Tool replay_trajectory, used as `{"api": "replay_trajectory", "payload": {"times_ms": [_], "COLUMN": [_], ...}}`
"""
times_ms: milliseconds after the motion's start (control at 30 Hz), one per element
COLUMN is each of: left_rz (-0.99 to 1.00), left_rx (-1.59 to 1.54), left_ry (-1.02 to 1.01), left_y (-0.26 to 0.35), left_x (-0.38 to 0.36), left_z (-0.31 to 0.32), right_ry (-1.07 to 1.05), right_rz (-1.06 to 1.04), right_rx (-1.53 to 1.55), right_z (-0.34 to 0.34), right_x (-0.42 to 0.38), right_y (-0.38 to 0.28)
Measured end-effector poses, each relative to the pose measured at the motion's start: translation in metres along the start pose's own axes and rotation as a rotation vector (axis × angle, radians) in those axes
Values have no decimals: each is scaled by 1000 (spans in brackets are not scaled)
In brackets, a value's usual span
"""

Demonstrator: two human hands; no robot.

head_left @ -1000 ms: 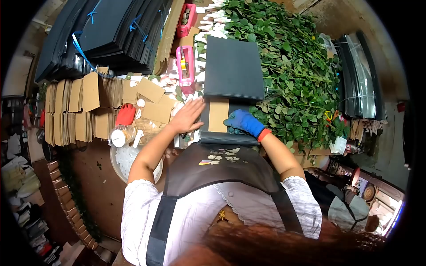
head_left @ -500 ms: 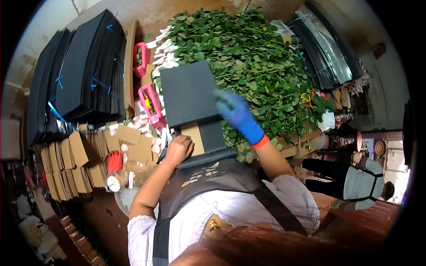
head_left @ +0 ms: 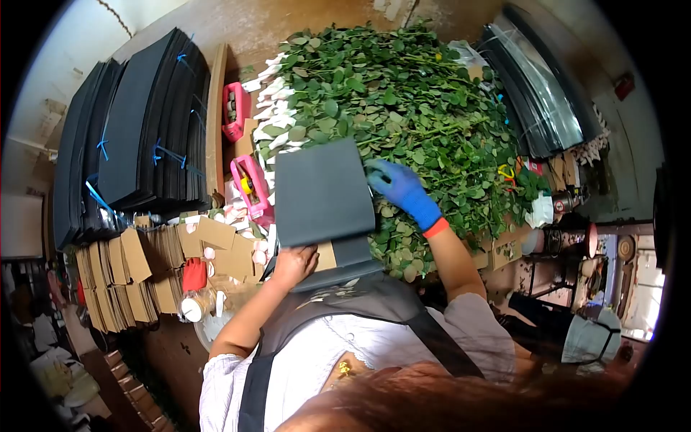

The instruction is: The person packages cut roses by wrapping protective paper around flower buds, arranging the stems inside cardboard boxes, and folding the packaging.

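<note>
A dark grey-black sheet (head_left: 322,191) lies in front of me, its front edge raised and bowed over a brown cardboard piece (head_left: 326,255). My left hand (head_left: 295,266), bare, has its fingers bent together on the cardboard's left side, close under the sheet's front edge. In a blue glove with a red cuff, my right hand (head_left: 404,191) is by the sheet's right edge, thumb and fingers apart. More black sheeting (head_left: 349,265) lies beneath, near my apron. Leafy stems (head_left: 432,144) cover the table beyond and to the right, with white-wrapped heads (head_left: 275,101) on their left.
Tall stacks of black sheets (head_left: 140,122) stand at left, above rows of folded cardboard (head_left: 119,281). Two pink holders (head_left: 252,189) sit beside a wooden rail (head_left: 215,115). Wrapped black sheets (head_left: 536,86) stand at back right. Another person (head_left: 586,338) is at the far right.
The black sheet has come nearer to me and now overhangs more of the cardboard. My right hand has shifted slightly right and down; my left hand stays at the cardboard.
</note>
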State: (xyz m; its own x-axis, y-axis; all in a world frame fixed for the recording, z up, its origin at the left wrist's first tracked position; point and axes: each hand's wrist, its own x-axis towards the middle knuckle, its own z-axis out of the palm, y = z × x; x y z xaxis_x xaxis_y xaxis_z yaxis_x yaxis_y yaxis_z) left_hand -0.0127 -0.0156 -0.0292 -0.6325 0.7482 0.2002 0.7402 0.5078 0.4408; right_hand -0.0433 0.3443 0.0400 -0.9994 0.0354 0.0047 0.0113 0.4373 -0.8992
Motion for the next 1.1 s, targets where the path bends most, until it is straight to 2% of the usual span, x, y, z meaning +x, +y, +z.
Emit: {"api": "replay_trajectory", "payload": {"times_ms": [67, 100, 167, 267, 367, 400, 500, 533, 567, 600, 667, 767, 867, 900, 933, 967, 1000, 1067, 1100], "left_rz": [37, 30, 12, 16, 7, 2, -19, -50, -59, -40, -49, -31, -56, -70, -235, -60, -126, -224, -201], "left_rx": [-74, -73, -82, -79, -76, -74, -107, -124, -131, -119, -135, -166, -234, -257, -459, -256, -340, -467, -451], "left_ry": [40, 40, 49, 43, 31, 29, 43, 20, 21, 28, 19, 12, -68, -91, -185, -169, -140, -44, -93], "left_y": [-4, -1, -3, -6, -4, -5, -8, -8, -7, -8, -6, -7, -2, -1, -6, -29, -19, -11, -10], "left_x": [3, 4, 2, 1, -1, -1, -4, -6, -6, -7, -5, -6, -3, -2, -5, -16, -11, -14, -13], "left_z": [1, -1, 4, 6, 6, 6, 13, 13, 14, 13, 11, 7, -8, -12, -7, 17, 4, -3, -7], "right_ry": [274, 389, 411, 422, -50, 104, 67, 142, 322, 537, 652, 708, 422, 354, 198, 11, -54, -286, -407], "right_rz": [-88, -92, -59, -330, -54, -393, -351, -191, -120, -254, -186, -223, -312, -454, -413, -373, -317, -39, 107], "right_rx": [-433, -347, -470, -1081, -1207, -1191, -997, -1105, -912, -966, -854, -644, -501, -586, -584, -499, -598, -776, -907], "right_z": [-10, -17, -35, -29, -14, -14, -49, -70, -100, -126, -151, -145, -114, -100, -86, -72, -56, -33, -27], "right_x": [-2, 5, 26, 63, 82, 80, 61, 53, 43, 24, -8, -46, -78, -83, -94, -97, -109, -126, -131], "right_y": [21, 21, 8, 19, 26, 24, 12, -7, 24, 35, 0, -41, -77, -81, -76, -72, -74, -24, -7]}}
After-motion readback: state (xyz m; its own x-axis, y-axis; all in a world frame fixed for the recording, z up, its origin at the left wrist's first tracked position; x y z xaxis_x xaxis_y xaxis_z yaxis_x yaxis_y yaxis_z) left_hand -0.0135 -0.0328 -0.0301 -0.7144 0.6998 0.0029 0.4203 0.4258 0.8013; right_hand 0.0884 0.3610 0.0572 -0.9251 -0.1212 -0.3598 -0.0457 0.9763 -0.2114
